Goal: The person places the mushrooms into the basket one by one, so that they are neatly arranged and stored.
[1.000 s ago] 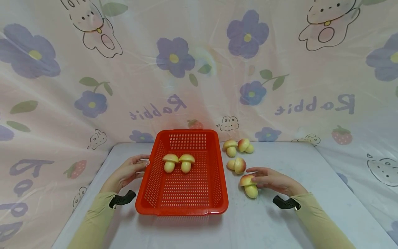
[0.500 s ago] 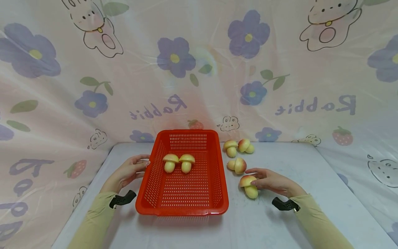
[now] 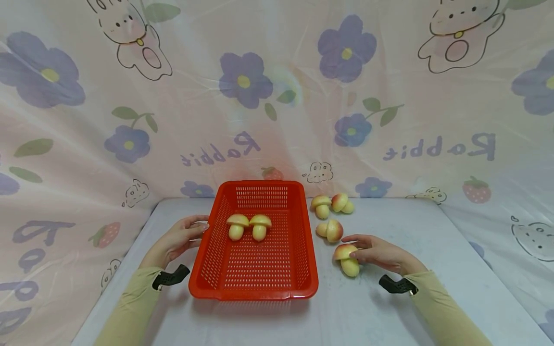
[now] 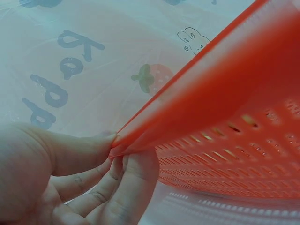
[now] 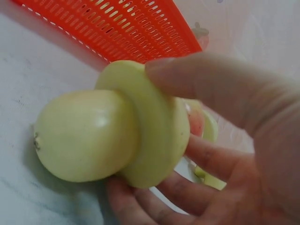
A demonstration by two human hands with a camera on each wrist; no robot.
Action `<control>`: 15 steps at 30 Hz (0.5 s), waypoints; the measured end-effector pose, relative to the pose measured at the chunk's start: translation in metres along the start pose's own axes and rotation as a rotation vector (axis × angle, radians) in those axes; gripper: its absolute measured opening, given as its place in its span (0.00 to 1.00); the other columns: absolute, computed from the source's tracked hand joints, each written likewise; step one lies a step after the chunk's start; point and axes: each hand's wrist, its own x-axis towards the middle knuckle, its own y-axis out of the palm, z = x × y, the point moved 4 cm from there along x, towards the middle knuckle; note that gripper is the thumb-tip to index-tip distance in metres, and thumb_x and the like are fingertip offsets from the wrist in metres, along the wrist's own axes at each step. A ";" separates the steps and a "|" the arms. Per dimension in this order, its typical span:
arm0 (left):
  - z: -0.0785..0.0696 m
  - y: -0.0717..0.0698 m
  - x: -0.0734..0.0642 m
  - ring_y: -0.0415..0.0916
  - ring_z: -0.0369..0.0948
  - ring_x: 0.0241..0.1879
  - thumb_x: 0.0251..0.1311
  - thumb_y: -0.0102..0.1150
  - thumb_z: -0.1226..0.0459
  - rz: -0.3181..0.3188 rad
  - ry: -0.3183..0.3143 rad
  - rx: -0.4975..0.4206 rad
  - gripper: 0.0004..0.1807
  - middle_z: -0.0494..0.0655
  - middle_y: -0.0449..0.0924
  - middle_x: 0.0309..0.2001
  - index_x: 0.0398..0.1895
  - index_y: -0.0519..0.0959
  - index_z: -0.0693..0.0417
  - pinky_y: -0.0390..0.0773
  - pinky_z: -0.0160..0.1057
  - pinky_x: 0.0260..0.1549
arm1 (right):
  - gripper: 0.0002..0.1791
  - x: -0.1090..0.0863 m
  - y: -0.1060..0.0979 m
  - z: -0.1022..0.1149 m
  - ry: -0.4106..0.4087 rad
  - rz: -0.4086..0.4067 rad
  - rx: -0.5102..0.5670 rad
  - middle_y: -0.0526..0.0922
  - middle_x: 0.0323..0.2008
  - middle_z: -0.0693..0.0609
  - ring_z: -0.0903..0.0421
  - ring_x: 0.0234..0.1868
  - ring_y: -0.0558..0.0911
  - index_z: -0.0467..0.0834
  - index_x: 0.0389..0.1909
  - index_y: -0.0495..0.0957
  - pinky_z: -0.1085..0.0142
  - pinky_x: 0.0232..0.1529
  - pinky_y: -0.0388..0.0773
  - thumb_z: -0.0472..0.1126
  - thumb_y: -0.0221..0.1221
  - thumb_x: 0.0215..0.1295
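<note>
A red perforated plastic basket (image 3: pixel 259 269) stands on the table, with two toy mushrooms (image 3: pixel 236 227) lying side by side inside it. At the basket's left rim is my left hand (image 3: pixel 179 239); the left wrist view shows thumb and fingers pinching the rim (image 4: pixel 140 136). To the right of the basket, my right hand (image 3: pixel 385 252) grips a yellow toy mushroom (image 3: pixel 347 260) with a reddish cap. In the right wrist view its thumb lies on top of the cap (image 5: pixel 157 136) and the fingers curl beneath, while the rounded stem (image 5: pixel 84 136) points away from the palm.
Three more toy mushrooms lie right of the basket: one (image 3: pixel 331 230) just beyond the right hand, and two (image 3: pixel 321 206) near the table's back edge. A printed curtain (image 3: pixel 294 120) hangs behind the white table (image 3: pixel 433 235).
Over the last second my right hand has shifted very slightly left, its thumb settling further onto the mushroom's cap. The left hand and basket stay in place.
</note>
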 end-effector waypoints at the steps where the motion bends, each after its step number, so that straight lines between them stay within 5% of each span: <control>1: 0.000 0.000 0.000 0.80 0.43 0.41 0.69 0.53 0.64 -0.001 0.000 0.000 0.31 0.54 0.77 0.48 0.69 0.55 0.66 0.80 0.42 0.42 | 0.34 0.000 0.000 0.000 -0.003 0.001 0.001 0.69 0.61 0.38 0.50 0.54 0.74 0.31 0.69 0.54 0.58 0.54 0.72 0.37 0.57 0.67; 15: 0.000 0.001 0.000 0.80 0.42 0.41 0.70 0.51 0.64 -0.002 0.007 -0.006 0.29 0.52 0.78 0.46 0.69 0.56 0.66 0.81 0.42 0.41 | 0.30 0.001 -0.003 -0.006 0.003 -0.026 -0.033 0.72 0.57 0.44 0.51 0.50 0.74 0.34 0.67 0.60 0.59 0.51 0.71 0.42 0.56 0.69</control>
